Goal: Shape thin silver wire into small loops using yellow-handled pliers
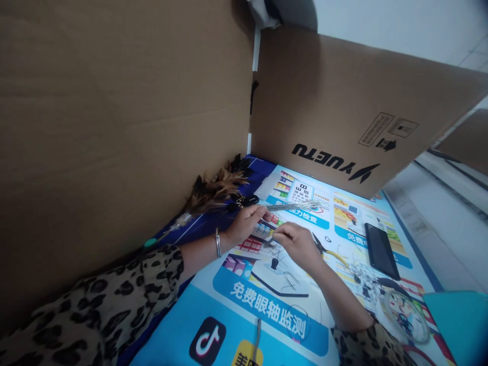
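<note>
Pinching a bundle of thin wires between thumb and curled fingers, the left hand holds it just above the printed table cover, the free tips fanning out toward 2 o'clock. The right hand sits just beside it at 4 o'clock. Its thumb and forefinger are drawn narrow and pressed together at the bundle's near end; whether a single strand lies between them is too fine to tell.

As a judgement, the step in hand is sorting or drawing one wire off the bundle. The next move calls for a firm left grip so the rest do not slide, and a straight, light pull so the strand does not kink.

Pliers lie on the cover at 3 o'clock of the right hand, close by, and a dark phone lies farther out the same way. A feather duster rests at 10 o'clock of the left hand, against the cardboard wall. A bracelet circles the left wrist
</note>
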### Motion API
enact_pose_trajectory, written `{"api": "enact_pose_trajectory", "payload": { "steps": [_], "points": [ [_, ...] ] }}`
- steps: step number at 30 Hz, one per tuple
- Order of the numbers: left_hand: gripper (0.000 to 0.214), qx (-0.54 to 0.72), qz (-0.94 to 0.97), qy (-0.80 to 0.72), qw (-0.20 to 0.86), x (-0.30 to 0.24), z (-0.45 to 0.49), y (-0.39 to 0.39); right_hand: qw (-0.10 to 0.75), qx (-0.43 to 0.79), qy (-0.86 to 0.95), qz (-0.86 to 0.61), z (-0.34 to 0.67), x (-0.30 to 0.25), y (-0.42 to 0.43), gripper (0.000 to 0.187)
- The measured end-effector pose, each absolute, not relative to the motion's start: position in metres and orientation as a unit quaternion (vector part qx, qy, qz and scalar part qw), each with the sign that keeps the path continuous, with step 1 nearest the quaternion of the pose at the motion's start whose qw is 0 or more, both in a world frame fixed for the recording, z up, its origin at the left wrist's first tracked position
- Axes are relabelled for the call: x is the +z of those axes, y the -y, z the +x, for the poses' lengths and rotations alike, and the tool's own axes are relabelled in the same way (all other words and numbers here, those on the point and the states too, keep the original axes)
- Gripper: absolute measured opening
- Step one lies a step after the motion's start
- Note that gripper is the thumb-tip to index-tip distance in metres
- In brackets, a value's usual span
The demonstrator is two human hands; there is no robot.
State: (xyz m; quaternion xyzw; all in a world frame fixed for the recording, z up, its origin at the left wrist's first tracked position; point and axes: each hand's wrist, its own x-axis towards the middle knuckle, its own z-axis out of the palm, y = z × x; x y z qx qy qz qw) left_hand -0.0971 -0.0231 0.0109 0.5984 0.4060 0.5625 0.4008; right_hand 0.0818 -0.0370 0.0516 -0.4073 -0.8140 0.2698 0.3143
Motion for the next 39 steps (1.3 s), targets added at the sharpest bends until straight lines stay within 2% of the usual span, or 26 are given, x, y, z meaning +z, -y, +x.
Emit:
{"api": "enact_pose_trajectory", "payload": {
  "steps": [3, 9, 11, 16, 20, 26, 29, 32, 37, 39],
  "points": [
    [0.034, 0.558, 0.602, -0.413, 0.394, 0.011, -0.097, 0.023, 0.320, 0.308, 0.766, -0.464, 0.087, 0.052, 0.032, 0.014],
    [0.031, 0.534, 0.623, -0.419, 0.388, 0.008, -0.096, 0.022, 0.455, 0.342, 0.632, -0.526, 0.116, 0.069, 0.023, 0.021],
    [0.029, 0.516, 0.636, -0.416, 0.396, 0.008, -0.094, 0.022, 0.467, 0.350, 0.615, -0.530, 0.126, 0.073, 0.024, 0.022],
    [0.026, 0.490, 0.666, -0.407, 0.387, 0.008, -0.092, 0.024, 0.431, 0.354, 0.615, -0.557, 0.143, 0.073, 0.035, 0.021],
    [0.026, 0.496, 0.659, -0.413, 0.387, 0.009, -0.092, 0.025, 0.358, 0.265, 0.686, -0.575, 0.142, 0.082, 0.053, 0.016],
    [0.027, 0.545, 0.616, -0.439, 0.361, 0.011, -0.097, 0.024, 0.355, 0.156, 0.804, -0.451, 0.101, 0.095, 0.066, 0.015],
    [0.028, 0.596, 0.558, -0.469, 0.337, 0.010, -0.102, 0.020, 0.344, 0.153, 0.834, -0.403, 0.077, 0.081, 0.058, 0.016],
    [0.029, 0.620, 0.519, -0.477, 0.345, 0.007, -0.104, 0.015, 0.264, 0.161, 0.873, -0.377, 0.064, 0.065, 0.047, 0.014],
    [0.030, 0.623, 0.511, -0.468, 0.363, 0.005, -0.103, 0.012, 0.289, 0.153, 0.866, -0.377, 0.057, 0.062, 0.041, 0.015],
    [0.030, 0.622, 0.511, -0.465, 0.369, 0.005, -0.103, 0.013, 0.256, 0.164, 0.882, -0.361, 0.055, 0.064, 0.041, 0.015]
  ]
}}
